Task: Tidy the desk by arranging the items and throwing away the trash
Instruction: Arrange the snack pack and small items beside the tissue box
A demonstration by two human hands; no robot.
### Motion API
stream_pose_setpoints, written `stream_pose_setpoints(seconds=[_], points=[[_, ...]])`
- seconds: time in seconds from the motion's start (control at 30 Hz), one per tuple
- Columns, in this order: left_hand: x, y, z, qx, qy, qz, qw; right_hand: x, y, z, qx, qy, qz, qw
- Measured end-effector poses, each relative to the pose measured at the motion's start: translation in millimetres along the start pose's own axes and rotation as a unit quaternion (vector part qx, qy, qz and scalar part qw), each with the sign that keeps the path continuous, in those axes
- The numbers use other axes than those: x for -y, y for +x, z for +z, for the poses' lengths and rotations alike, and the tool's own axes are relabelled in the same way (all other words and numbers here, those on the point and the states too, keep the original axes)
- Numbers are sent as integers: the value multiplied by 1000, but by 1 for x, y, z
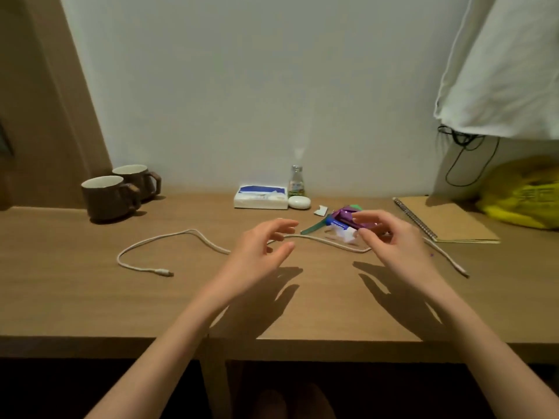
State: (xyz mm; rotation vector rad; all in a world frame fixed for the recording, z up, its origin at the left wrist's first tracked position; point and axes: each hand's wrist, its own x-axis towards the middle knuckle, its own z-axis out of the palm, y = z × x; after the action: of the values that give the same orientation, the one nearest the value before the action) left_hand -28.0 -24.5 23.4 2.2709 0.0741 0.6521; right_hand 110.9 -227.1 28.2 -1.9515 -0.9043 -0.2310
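A long white cable (181, 235) snakes across the wooden desk (90, 297), its plugs lying at the left front and right front. My left hand (263, 249) hovers over the cable's middle with its fingers spread and nothing in it. My right hand (390, 240) floats just in front of a pile of wrappers (348, 220), purple, blue and green, with crumpled white paper beneath. Its fingers are apart and curled; it holds nothing. A small torn white scrap (321, 210) lies behind the pile.
Two brown mugs (106, 196) stand at the back left. A tissue pack (260, 197), a small bottle (296, 181) and a white oval case (299, 202) sit against the wall. A spiral notebook (447, 220) and a yellow plastic bag (523, 198) lie at the right.
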Motion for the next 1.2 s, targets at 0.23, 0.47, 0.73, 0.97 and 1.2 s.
stream_pose_setpoints(seconds=[0.23,0.47,0.73,0.97,1.2], points=[[9,59,55,40,52,9,998,-60,47,-2,-49,-159,12,986],[27,95,94,37,129,29,991,-89,74,10,-8,-244,36,969],[34,122,118,38,172,49,983,-107,85,22,26,-255,79,963],[43,133,132,46,230,32,972,-115,84,20,11,-253,77,964],[50,131,122,67,251,30,965,-103,88,11,-68,-169,70,981]])
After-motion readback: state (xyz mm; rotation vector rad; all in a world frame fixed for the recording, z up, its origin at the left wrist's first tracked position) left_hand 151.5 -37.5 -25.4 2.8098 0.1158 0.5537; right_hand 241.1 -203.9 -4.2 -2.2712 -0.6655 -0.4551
